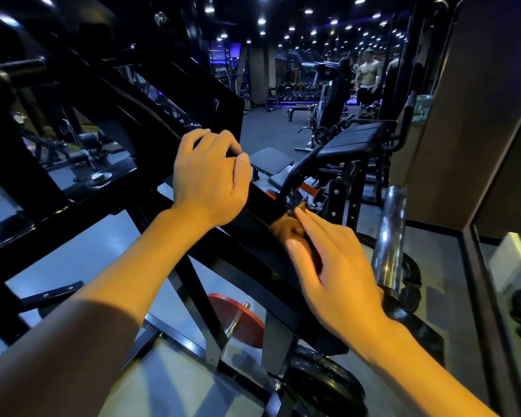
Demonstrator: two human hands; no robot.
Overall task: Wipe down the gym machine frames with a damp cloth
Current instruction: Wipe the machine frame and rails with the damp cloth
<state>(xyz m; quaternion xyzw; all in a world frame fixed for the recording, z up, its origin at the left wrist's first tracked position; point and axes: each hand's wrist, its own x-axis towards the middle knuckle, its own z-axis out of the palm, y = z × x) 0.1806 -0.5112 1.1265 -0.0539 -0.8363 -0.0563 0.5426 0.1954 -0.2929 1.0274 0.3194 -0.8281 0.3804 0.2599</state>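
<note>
A black gym machine frame (pixel 262 203) runs as a sloping beam from upper left to lower right across the head view. My left hand (pixel 208 179) grips the top of this beam, fingers curled over its far edge. Lower down the same beam, my right hand (pixel 334 263) presses a small brown cloth (pixel 286 230) flat against the metal; the cloth is bunched under my fingers and mostly hidden by them. My right hand looks slightly blurred.
A chrome weight peg (pixel 388 236) stands just right of my right hand. A red weight plate (pixel 238 323) sits below the beam. A black padded bench (pixel 352 139) is behind. A brown wall (pixel 469 115) closes the right side. A person (pixel 367 76) stands far back.
</note>
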